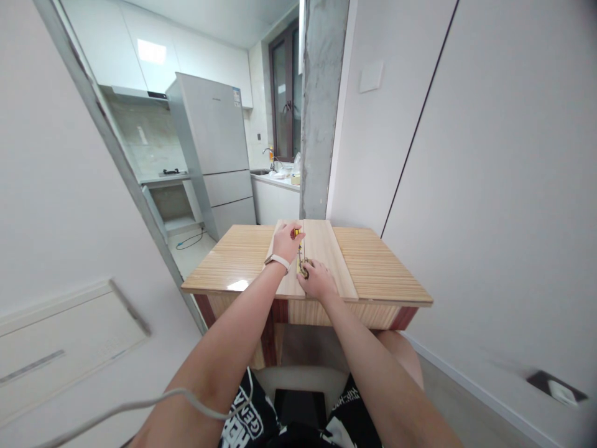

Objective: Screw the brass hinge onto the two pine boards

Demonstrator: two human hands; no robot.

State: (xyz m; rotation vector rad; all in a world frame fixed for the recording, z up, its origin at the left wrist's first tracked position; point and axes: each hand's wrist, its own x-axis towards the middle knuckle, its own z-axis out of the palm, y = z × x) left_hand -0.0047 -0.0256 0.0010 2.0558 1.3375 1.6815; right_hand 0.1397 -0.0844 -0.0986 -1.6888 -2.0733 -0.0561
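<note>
Two pale wooden boards (324,249) lie side by side on the wooden table (382,261), a thin seam between them. My left hand (288,241), with a white band at the wrist, is closed on a small red and yellow tool (295,233) above the seam. Nearer to me, my right hand (318,279) is closed round a yellowish metal piece (303,269) at the seam on the boards. What exactly this piece is, I cannot make out. A thin dark part shows between the two hands.
The table's front edge (373,301) is close to my forearms. A white cable (177,392) crosses my left arm. Beyond the table stand a grey pillar (321,112) and a fridge (217,124). A white wall (489,155) rises on the right.
</note>
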